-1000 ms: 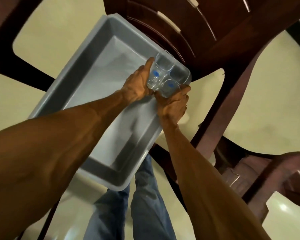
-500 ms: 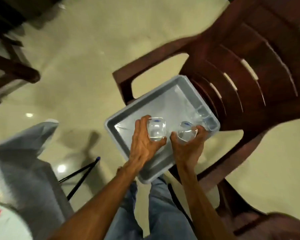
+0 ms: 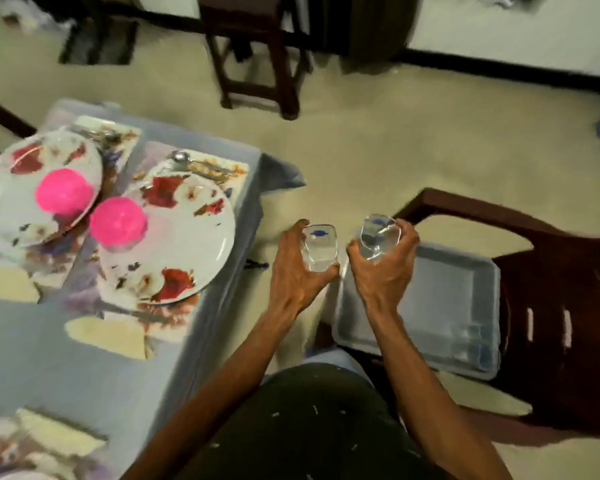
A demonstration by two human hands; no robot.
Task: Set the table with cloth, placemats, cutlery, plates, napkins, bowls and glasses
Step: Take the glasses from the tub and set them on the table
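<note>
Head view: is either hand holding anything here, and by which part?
Yes. The left hand grips a clear glass around its side wall; the right hand grips a second clear glass around its side and lower part.

Left hand (image 3: 297,268): forearm extended forward, fingers and thumb curled round a small clear glass tumbler with a blue mark (image 3: 319,249). Right hand (image 3: 385,268): forearm extended alongside, fingers curled round a second clear glass tumbler (image 3: 378,237), tilted.
</note>
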